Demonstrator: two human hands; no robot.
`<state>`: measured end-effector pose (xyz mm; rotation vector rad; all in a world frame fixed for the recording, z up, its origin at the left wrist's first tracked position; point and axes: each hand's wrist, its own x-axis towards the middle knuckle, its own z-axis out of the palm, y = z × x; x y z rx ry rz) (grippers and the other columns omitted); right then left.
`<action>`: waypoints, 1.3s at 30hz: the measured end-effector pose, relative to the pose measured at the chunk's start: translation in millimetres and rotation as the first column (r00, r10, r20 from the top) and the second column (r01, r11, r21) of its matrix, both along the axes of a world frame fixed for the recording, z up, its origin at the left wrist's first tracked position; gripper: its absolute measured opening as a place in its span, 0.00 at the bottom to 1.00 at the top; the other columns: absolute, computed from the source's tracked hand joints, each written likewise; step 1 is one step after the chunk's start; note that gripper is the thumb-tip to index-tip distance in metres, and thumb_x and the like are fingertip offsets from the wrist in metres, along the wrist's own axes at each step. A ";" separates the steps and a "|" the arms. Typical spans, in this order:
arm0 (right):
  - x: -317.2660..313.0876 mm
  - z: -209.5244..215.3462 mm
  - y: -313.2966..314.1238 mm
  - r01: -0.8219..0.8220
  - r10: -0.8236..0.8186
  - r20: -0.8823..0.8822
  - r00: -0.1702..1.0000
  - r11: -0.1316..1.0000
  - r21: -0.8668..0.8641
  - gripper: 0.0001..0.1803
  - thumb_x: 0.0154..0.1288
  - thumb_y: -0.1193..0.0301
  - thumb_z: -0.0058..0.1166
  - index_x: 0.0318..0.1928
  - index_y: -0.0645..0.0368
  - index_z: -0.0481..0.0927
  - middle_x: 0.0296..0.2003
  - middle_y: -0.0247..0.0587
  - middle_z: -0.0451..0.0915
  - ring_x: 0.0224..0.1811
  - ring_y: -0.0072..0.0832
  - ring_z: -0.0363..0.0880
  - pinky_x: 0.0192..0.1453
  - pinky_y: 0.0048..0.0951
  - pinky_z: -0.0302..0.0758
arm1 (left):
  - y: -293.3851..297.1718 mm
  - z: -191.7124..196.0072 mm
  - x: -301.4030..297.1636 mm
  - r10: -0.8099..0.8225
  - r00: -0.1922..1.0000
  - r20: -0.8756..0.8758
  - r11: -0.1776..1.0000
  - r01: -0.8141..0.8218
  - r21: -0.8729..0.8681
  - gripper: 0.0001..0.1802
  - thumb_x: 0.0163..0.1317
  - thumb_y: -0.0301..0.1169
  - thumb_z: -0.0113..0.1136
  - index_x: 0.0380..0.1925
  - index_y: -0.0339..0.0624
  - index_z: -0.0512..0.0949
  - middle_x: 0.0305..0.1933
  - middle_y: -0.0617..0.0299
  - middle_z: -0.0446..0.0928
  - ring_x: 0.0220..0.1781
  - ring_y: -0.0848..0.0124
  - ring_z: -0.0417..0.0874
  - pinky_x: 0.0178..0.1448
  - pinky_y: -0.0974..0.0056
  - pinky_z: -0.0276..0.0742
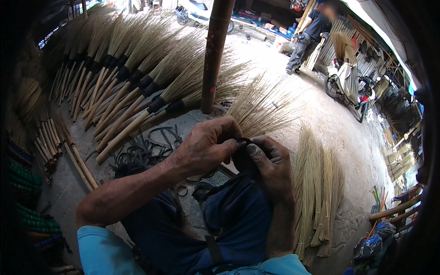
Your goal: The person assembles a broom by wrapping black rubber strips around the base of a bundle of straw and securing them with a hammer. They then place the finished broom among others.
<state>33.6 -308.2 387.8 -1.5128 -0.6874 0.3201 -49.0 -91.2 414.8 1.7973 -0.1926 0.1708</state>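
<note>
Above my knees, a grass broom head [263, 107] fans its pale bristles away from me. Its base is wrapped in a black strip [244, 160], seen between my two hands. My left hand [213, 144] has its thumb and forefinger pinched on the strip's upper edge. From the other side, my right hand [270, 160] grips the same black wrapping, its thumb pressed against it. My fingers partly hide the wrapping, and most of the broom's handle is out of sight. Loose black strips [149, 146] lie in a tangle on the floor beyond my left forearm.
Brooms with black bindings [149, 87] lean in a long row at the left. Untied grass bundles [316, 192] lie at my right. A post [215, 55] rises just ahead. Bamboo sticks [50, 137] stand far left. A person [311, 34] and a motorcycle [346, 87] are at the back right.
</note>
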 end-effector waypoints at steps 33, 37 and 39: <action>12.0 -2.3 -4.3 0.180 -0.160 -0.095 0.983 0.942 0.283 0.10 0.88 0.69 0.60 0.54 0.64 0.85 0.42 0.33 0.88 0.41 0.15 0.84 0.47 0.21 0.84 | 23.4 -10.7 25.3 -0.005 0.981 -0.195 0.962 -0.049 -0.267 0.24 0.89 0.50 0.55 0.63 0.40 0.78 0.48 0.58 0.87 0.45 0.74 0.89 0.52 0.62 0.88; 9.6 -3.4 -1.0 0.165 -0.145 -0.085 0.986 0.931 0.326 0.10 0.88 0.69 0.59 0.55 0.64 0.85 0.42 0.33 0.88 0.40 0.15 0.84 0.46 0.21 0.83 | 8.7 -24.1 31.4 -0.167 0.909 -0.381 0.978 0.105 -0.178 0.49 0.79 0.70 0.57 0.76 0.35 0.70 0.68 0.43 0.79 0.64 0.57 0.87 0.65 0.48 0.88; 9.7 -2.0 -2.7 0.161 -0.140 -0.090 0.986 0.937 0.309 0.11 0.89 0.69 0.58 0.56 0.65 0.85 0.42 0.35 0.89 0.40 0.16 0.86 0.45 0.22 0.85 | -2.2 -24.6 29.6 -0.238 0.921 -0.309 0.950 0.155 -0.271 0.50 0.78 0.70 0.60 0.75 0.32 0.72 0.63 0.46 0.79 0.61 0.60 0.87 0.62 0.52 0.89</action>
